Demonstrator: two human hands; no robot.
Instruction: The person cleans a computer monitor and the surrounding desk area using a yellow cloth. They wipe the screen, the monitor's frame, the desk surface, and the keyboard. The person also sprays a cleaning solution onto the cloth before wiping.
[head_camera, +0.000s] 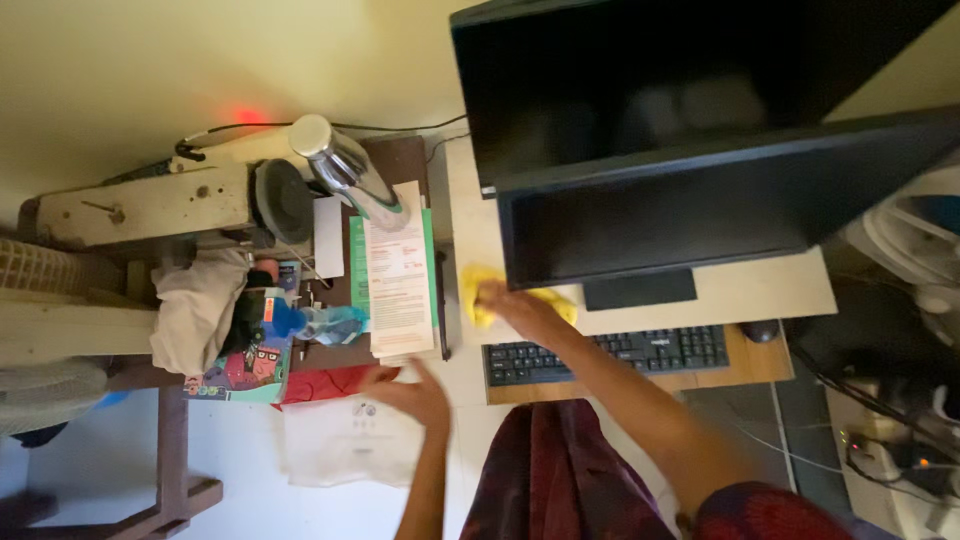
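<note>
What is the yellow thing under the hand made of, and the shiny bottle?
The yellow thing looks like soft cloth: it is crumpled and matte under the right hand. The bottle looks like polished metal, probably steel: silver, with bright reflections. The left hand is blurred and holds nothing that shows.

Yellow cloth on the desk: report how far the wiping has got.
Done: nothing shows which parts have been wiped. In hand: the right hand presses the yellow cloth on the pale desk beside the monitor foot; the left hand hovers open by the papers. Left: the desk strip right of the stand and the keyboard are untouched by the cloth at this moment.
</note>
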